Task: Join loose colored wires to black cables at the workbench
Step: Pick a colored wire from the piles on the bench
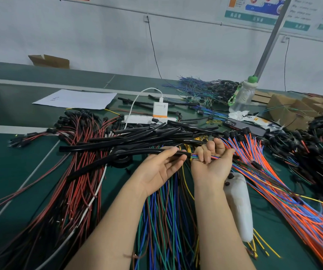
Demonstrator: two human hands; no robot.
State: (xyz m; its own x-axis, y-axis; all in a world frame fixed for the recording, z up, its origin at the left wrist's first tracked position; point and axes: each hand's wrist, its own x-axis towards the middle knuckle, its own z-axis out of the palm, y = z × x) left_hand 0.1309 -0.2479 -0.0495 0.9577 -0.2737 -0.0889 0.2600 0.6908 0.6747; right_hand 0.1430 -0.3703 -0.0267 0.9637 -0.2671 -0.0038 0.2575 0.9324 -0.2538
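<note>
Soft, even indoor light; wide-angle view w/ bent edges.
Pale glare streaks on black cables (135,140); shadows on green bench mat (10,172) faint & diffuse. Wall posters (254,10) smeared, text unreadable. Centre sharp, corners softer.

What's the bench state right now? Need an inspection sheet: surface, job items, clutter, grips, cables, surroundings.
surface: green bench mat, largely covered with wire bundles
job's things: black cable held roughly level; colored wires meet its right end
clutter: paper sheet, charger on power strip, plastic bottle, phone, tape roll, white tube by the right forearm
grips: left hand pinches the black cable near its end; right hand curls round the colored wires
cables: red-black bundle left; blue-green bundle centre; orange-blue bundle right; black tubing pile behind the hands
surroundings: white wall, posters, slanted metal pole
</note>
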